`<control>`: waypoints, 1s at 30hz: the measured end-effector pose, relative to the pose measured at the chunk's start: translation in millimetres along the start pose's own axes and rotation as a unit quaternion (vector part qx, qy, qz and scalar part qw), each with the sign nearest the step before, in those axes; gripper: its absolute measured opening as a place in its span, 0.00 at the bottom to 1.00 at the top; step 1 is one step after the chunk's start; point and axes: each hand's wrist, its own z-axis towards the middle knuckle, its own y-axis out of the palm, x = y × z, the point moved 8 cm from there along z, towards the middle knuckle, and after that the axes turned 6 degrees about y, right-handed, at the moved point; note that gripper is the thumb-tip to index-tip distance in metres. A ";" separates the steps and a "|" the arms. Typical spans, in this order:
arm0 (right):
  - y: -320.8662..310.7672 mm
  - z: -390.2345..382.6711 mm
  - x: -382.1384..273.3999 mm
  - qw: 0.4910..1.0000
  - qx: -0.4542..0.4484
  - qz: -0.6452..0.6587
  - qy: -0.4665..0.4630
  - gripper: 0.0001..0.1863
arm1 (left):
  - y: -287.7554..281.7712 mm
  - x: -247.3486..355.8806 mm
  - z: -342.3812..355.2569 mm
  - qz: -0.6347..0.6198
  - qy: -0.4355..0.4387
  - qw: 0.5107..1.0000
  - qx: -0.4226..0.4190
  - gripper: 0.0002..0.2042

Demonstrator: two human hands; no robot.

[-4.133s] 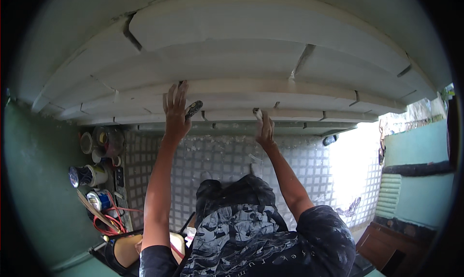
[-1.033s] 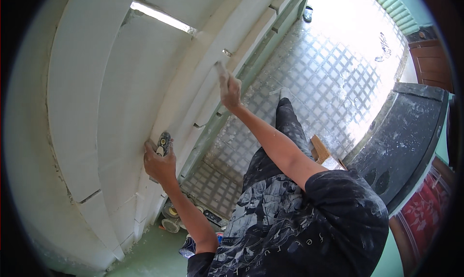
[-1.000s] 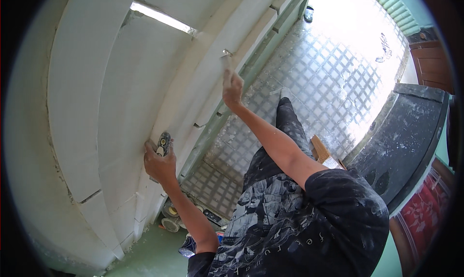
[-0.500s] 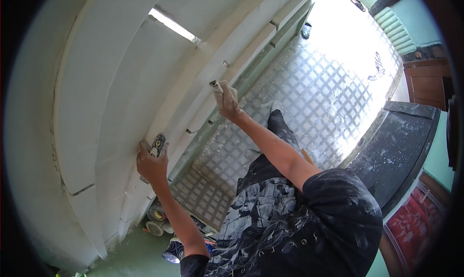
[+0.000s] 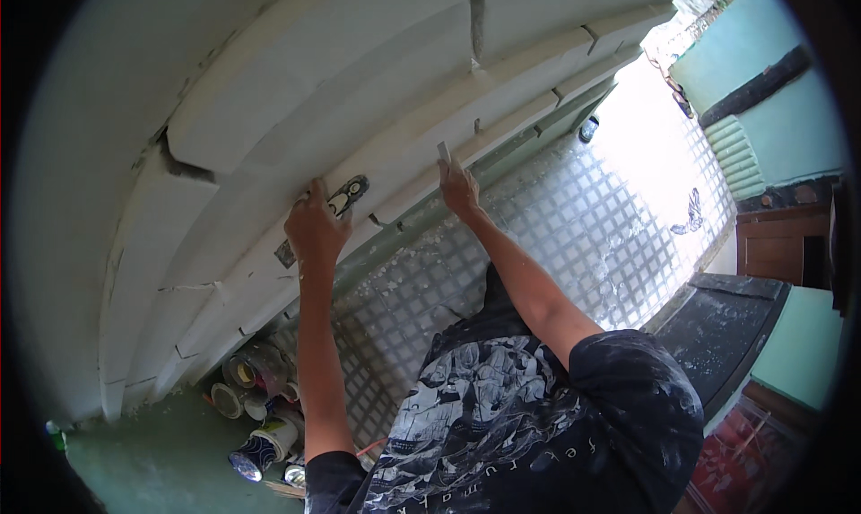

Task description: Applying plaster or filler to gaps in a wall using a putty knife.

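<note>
A putty knife (image 5: 352, 191) lies left of apparent scraper (image 5: 443, 152).

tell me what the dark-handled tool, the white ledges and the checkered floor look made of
Dark-handled tool: its dark handle with pale inlays suggests plastic or rubber; the flat, dull grey blade looks like metal.

White ledges: matte and chalky, so probably plaster or painted board, unclear which.

Checkered floor: likely ceramic or cement tile, perhaps slightly glossy, given its regular grid and glare.

The left hand (image 5: 318, 225) holds a dark-handled scraper (image 5: 355, 188) at the stepped white panels (image 5: 260, 124), and the right hand (image 5: 460, 191) grips a small pale tool (image 5: 443, 152) near their lower edges. Below spreads a checkered floor (image 5: 560, 222), with buckets (image 5: 280, 436) at the lower left and a dusty black counter (image 5: 717, 330) at right.
</note>
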 end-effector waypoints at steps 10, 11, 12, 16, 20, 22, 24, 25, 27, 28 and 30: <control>-40.0 -10.0 -77.4 0.984 -0.064 0.033 -0.160 0.14 | 3.2 -12.1 -3.9 -0.051 -0.009 0.998 -0.034 0.35; -31.4 -14.3 -94.9 0.959 -0.124 0.026 -0.252 0.15 | 5.7 -14.9 -4.7 -0.053 -0.005 0.998 -0.020 0.35; -25.9 -12.7 -90.8 0.959 -0.125 0.026 -0.255 0.15 | 6.2 -16.5 -5.8 -0.056 -0.002 0.998 -0.007 0.35; -12.4 3.8 75.6 0.984 0.054 -0.093 0.145 0.12 | -0.5 -0.2 4.8 -0.054 0.011 0.998 -0.007 0.36; -34.0 -16.1 9.4 0.982 -0.002 0.171 0.084 0.11 | 7.6 -21.3 -10.4 -0.046 0.019 0.999 0.018 0.38; -47.9 -9.3 -36.2 0.990 -0.073 0.108 -0.055 0.11 | 9.2 -18.2 -13.2 -0.047 0.028 0.998 0.007 0.40; -37.7 -7.0 -67.9 0.965 -0.147 0.032 -0.215 0.10 | 13.5 -19.1 -12.9 -0.075 0.021 0.997 -0.008 0.41; -36.0 -2.7 -64.1 0.964 -0.148 0.034 -0.217 0.10 | 12.0 -19.0 -14.3 -0.074 0.019 0.997 -0.007 0.41; -31.8 20.5 -9.9 0.996 -0.046 -0.050 -0.065 0.14 | 9.8 -14.9 -9.5 -0.060 0.029 0.998 0.014 0.41; -20.5 28.5 56.3 0.993 -0.014 -0.073 0.089 0.16 | 8.3 -9.1 -4.6 -0.061 0.036 0.997 0.016 0.41; -33.0 30.3 68.7 0.990 0.012 -0.018 0.140 0.16 | 10.0 -16.0 -10.7 -0.057 0.041 0.997 0.036 0.39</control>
